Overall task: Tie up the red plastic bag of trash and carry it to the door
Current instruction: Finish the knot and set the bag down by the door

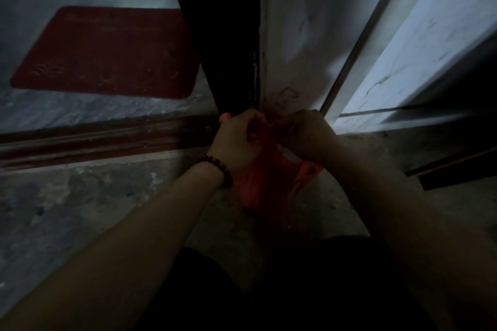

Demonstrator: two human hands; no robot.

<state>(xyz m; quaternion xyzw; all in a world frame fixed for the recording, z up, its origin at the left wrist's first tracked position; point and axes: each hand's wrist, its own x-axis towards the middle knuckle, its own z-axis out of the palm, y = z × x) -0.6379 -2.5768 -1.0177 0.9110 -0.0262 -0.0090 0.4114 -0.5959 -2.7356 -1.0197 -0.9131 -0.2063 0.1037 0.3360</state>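
The red plastic bag [265, 183] sits on the dim floor right below my hands, at the foot of a dark door edge [228, 43]. My left hand [239, 140], with a bead bracelet on the wrist, is closed on one red handle strip of the bag. My right hand [306, 134] is closed on the other strip, close beside the left. The two hands almost touch above the bag's mouth. Something pale shows inside the bag under my right hand. The scene is very dark and the knot itself is hidden by my fingers.
A red doormat [105, 51] lies on the floor at the upper left, beyond a dark threshold rail [102, 140]. A pale wall [309, 35] rises behind the bag. A bright strip of floor [419, 43] shows at the right past a metal frame.
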